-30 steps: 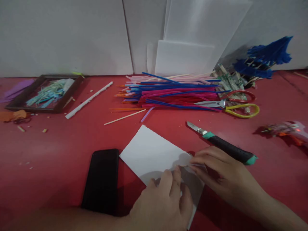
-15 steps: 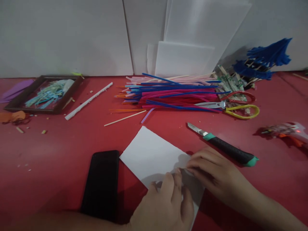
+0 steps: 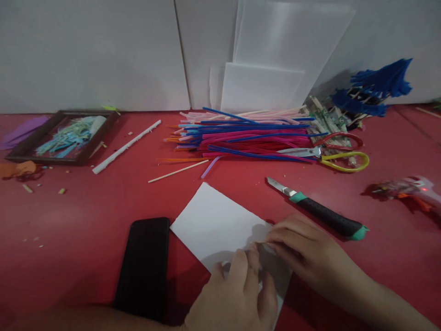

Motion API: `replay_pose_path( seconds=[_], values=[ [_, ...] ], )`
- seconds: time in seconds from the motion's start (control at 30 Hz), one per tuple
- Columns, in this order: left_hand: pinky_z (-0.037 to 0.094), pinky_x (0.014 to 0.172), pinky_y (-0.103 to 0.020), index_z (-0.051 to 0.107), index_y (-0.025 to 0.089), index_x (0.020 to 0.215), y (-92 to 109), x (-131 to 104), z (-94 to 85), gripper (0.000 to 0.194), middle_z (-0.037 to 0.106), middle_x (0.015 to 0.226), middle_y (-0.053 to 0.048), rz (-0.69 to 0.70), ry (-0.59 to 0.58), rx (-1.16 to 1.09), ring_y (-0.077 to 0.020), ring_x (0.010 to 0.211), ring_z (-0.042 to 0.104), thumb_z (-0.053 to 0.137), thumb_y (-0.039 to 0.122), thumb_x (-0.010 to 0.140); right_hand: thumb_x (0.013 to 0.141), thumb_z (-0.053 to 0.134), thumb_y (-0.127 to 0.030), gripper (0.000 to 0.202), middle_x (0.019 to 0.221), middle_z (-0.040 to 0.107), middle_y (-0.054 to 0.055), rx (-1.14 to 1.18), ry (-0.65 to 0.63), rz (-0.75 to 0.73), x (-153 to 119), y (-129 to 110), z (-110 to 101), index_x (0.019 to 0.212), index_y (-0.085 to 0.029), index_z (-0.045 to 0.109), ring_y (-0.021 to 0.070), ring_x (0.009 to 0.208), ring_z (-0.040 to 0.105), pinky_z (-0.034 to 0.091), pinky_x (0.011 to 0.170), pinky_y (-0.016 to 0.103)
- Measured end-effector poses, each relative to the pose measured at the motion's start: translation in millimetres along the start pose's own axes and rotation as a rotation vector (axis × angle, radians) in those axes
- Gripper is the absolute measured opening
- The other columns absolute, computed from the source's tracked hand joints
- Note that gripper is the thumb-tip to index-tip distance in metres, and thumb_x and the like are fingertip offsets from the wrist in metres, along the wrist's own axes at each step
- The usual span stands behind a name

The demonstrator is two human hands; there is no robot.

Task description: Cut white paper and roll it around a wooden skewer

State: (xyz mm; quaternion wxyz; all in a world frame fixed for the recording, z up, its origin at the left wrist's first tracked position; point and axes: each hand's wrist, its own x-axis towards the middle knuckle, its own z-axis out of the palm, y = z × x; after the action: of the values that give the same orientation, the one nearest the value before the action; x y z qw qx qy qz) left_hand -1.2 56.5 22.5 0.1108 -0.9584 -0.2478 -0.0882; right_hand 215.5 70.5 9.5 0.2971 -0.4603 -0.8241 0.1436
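Right hand (image 3: 303,250) nearer left hand (image 3: 236,289), both curled

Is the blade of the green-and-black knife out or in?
Out: the knife lies on the red table with its metal blade showing beyond the handle.

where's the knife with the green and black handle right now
In the head view, the knife lies on the red table right of centre, just beyond the right hand and on the near side of the scissors.
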Motion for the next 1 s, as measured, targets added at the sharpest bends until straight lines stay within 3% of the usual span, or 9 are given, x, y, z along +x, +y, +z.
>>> replay_pose_path(
  seconds=[0.57,0.73,1.0],
  values=[
    [0.051,0.057,-0.028,0.061,0.015,0.112,0,2,-4.4,0.023,0.068,0.124,-0.016,0.031,-0.048,0.003,-0.0242,0.098,0.064,0.046,0.019,0.095,0.096,0.05,-0.016,0.017,0.081,0.067,0.004,0.015,-0.004,0.022,1,-1,0,0.088,-0.021,0.065,0.0153,0.074,0.062,0.054,0.066,0.027],
    [0.053,0.059,-0.028,0.06,0.017,0.111,2,3,-7.9,0.024,0.069,0.123,-0.012,-0.012,-0.065,0.029,-0.0233,0.098,0.065,0.042,0.015,0.095,0.094,0.053,-0.017,0.016,0.079,0.068,0.003,0.086,-0.024,0.088,3,-2,-5,0.086,-0.022,0.065,0.0151,0.073,0.064,0.055,0.063,0.026],
    [0.053,0.057,-0.028,0.058,0.018,0.108,4,1,-2.0,0.023,0.069,0.122,-0.012,-0.046,-0.012,0.031,-0.0235,0.097,0.067,0.042,0.01,0.093,0.092,0.06,-0.026,0.008,0.078,0.071,0.001,0.015,0.21,0.213,4,8,-18,0.087,-0.026,0.066,0.0155,0.067,0.068,0.054,0.059,0.026]
  ],
)
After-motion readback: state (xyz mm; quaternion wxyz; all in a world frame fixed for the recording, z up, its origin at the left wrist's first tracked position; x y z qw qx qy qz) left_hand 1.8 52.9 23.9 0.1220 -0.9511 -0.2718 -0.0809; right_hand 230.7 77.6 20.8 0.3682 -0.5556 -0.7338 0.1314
